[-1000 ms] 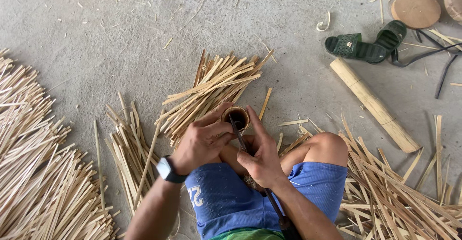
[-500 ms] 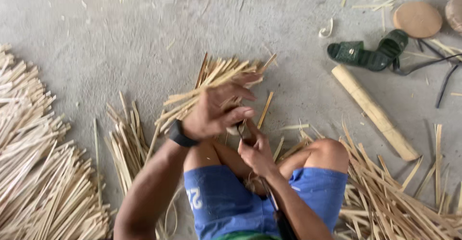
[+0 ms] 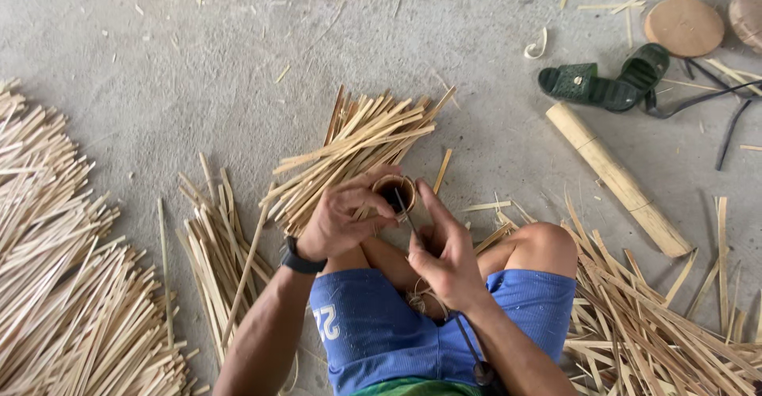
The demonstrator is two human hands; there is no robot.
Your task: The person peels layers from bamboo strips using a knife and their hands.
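Your left hand (image 3: 341, 221) came back down from the pale split strips (image 3: 349, 154) at twelve o'clock, fingers wrapped around the hollow bamboo tube (image 3: 394, 192), while your right hand (image 3: 444, 257) pinched a thin dark blade (image 3: 406, 215).

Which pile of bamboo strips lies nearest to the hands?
The fanned pile just beyond the left hand; the other piles lie farther off at the sides.
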